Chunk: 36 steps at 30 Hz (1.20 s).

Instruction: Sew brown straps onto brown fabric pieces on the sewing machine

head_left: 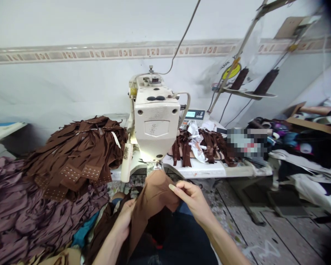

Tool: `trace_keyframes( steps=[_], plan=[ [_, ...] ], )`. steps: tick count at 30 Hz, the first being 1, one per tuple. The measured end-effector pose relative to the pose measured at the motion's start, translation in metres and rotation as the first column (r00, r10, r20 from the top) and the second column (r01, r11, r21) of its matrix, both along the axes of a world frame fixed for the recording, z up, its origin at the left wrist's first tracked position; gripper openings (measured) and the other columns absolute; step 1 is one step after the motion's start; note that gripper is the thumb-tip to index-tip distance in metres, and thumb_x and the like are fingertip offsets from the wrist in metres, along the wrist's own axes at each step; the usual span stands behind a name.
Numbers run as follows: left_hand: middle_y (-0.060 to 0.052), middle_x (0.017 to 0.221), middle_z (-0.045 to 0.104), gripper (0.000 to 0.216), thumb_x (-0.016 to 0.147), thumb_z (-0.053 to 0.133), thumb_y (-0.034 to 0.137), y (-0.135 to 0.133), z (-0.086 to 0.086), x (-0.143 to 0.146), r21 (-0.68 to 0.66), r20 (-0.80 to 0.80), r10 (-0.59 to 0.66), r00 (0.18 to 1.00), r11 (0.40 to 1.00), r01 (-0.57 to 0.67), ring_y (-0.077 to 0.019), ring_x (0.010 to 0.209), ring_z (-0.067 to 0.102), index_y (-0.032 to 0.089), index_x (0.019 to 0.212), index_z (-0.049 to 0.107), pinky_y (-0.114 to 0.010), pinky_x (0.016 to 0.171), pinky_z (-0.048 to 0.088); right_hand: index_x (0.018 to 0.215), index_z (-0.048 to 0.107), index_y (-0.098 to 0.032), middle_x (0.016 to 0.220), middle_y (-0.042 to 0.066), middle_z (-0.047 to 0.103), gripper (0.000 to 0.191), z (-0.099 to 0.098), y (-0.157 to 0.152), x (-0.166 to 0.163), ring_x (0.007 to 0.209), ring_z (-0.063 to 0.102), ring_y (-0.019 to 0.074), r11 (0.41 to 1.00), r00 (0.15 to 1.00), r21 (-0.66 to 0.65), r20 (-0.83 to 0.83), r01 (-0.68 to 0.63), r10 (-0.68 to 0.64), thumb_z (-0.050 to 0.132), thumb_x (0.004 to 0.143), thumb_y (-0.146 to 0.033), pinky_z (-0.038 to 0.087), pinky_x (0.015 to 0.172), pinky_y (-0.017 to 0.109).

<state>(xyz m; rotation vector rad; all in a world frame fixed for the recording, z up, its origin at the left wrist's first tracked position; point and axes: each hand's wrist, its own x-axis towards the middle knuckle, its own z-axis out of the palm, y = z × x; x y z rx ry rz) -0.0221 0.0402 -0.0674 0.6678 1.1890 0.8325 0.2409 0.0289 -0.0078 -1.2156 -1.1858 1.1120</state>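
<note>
A brown bra piece with a rounded, cup-like upper part hangs from the sewing machine down over my lap. Its top end lies at the needle area, under the lit machine head. My right hand pinches the right edge of the cloth between thumb and fingers. On the opposite side, my left hand grips the left edge, its fingertips partly hidden behind the fabric. Darker brown cloth lies beside my left wrist. The needle itself cannot be made out.
Brown pieces with hook-and-eye tabs form a pile left of the machine, above a mauve cloth heap. Brown straps and white scraps lie right of it. A thread stand holds dark cones. Mixed materials crowd the far right.
</note>
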Motion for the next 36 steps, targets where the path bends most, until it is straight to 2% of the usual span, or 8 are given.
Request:
trace_keyframes(
  steps=[7, 11, 15, 25, 28, 30, 33, 36],
  plan=[
    [-0.008, 0.108, 0.085, 0.057, 0.075, 0.094, 0.048, -0.007, 0.042, -0.013, 0.223, 0.068, 0.229, 0.971, 0.945, -0.239, -0.0253, 0.098, 0.081, 0.019, 0.121, 0.074, -0.034, 0.091, 0.062, 0.075, 0.077, -0.017, 0.069, 0.001, 0.065, 0.043, -0.009, 0.000, 0.029, 0.067, 0.054, 0.0171, 0.954, 0.955, -0.178, 0.129, -0.243, 0.268, 0.084, 0.084, -0.058, 0.039, 0.063, 0.028],
    [-0.008, 0.101, 0.084, 0.040, 0.084, 0.086, 0.049, -0.025, 0.055, 0.001, 0.375, -0.114, 0.022, 0.993, 0.927, 0.023, -0.0249, 0.094, 0.079, 0.017, 0.106, 0.078, -0.032, 0.088, 0.060, 0.094, 0.086, -0.019, 0.093, 0.008, 0.081, 0.040, -0.014, -0.011, 0.020, 0.087, 0.069, 0.0262, 0.935, 0.934, -0.231, 0.172, -0.270, 0.313, 0.081, 0.087, -0.059, 0.052, 0.078, 0.035],
    [-0.004, 0.081, 0.079, 0.035, 0.092, 0.077, 0.047, -0.042, 0.057, 0.020, 0.378, -0.251, -0.176, 0.952, 0.888, 0.264, -0.0215, 0.078, 0.074, 0.016, 0.107, 0.079, -0.028, 0.075, 0.057, 0.109, 0.083, -0.020, 0.098, 0.007, 0.079, 0.043, -0.001, -0.026, -0.009, 0.087, 0.070, 0.0233, 0.959, 0.967, -0.171, 0.078, -0.226, 0.242, 0.086, 0.085, -0.055, 0.052, 0.076, 0.032],
    [-0.002, 0.086, 0.072, 0.015, 0.095, 0.071, 0.028, -0.031, 0.094, 0.029, 0.562, -0.476, -0.177, 0.861, 0.693, 0.453, -0.0149, 0.074, 0.067, 0.020, 0.104, 0.080, -0.024, 0.070, 0.054, 0.089, 0.085, -0.021, 0.077, 0.004, 0.075, 0.031, 0.044, -0.009, -0.010, 0.059, 0.062, 0.0166, 0.971, 0.971, -0.027, 0.045, -0.236, 0.237, 0.083, 0.089, -0.052, 0.046, 0.057, 0.029],
    [-0.003, 0.096, 0.071, 0.025, 0.099, 0.068, 0.023, -0.019, 0.112, 0.030, 0.734, -0.557, 0.100, 0.824, 0.524, 0.433, -0.0143, 0.079, 0.068, 0.023, 0.123, 0.076, -0.023, 0.071, 0.057, 0.084, 0.085, -0.023, 0.082, 0.006, 0.077, 0.028, 0.053, 0.009, -0.010, 0.069, 0.065, 0.0212, 0.983, 0.982, 0.160, 0.177, -0.094, 0.065, 0.083, 0.090, -0.050, 0.048, 0.064, 0.033],
    [-0.007, 0.113, 0.074, 0.033, 0.104, 0.058, 0.014, -0.010, 0.120, 0.032, 0.796, -0.596, 0.255, 0.761, 0.310, 0.519, -0.0168, 0.098, 0.074, 0.024, 0.132, 0.072, -0.026, 0.086, 0.061, 0.077, 0.083, -0.023, 0.081, 0.007, 0.076, 0.028, 0.055, 0.023, -0.013, 0.076, 0.065, 0.0234, 0.972, 0.976, 0.235, 0.216, -0.017, -0.035, 0.084, 0.088, -0.050, 0.049, 0.070, 0.035],
    [-0.011, 0.135, 0.074, 0.042, 0.108, 0.047, 0.009, 0.000, 0.122, 0.035, 0.667, -0.691, 0.400, 0.603, 0.032, 0.744, -0.0195, 0.113, 0.074, 0.022, 0.143, 0.066, -0.028, 0.097, 0.062, 0.076, 0.077, -0.021, 0.080, 0.004, 0.072, 0.031, 0.051, 0.042, -0.019, 0.076, 0.064, 0.0217, 0.988, 0.995, 0.150, 0.100, -0.019, 0.004, 0.089, 0.083, -0.049, 0.049, 0.071, 0.033],
    [-0.013, 0.146, 0.071, 0.045, 0.109, 0.051, 0.020, 0.001, 0.116, 0.040, 0.495, -0.740, 0.527, 0.418, 0.005, 0.869, -0.0202, 0.097, 0.077, 0.017, 0.154, 0.056, -0.029, 0.082, 0.066, 0.085, 0.071, -0.020, 0.081, 0.000, 0.070, 0.036, 0.040, 0.051, -0.026, 0.073, 0.061, 0.0174, 0.999, 0.986, 0.002, -0.163, -0.034, 0.034, 0.091, 0.079, -0.050, 0.048, 0.070, 0.030]
  ],
)
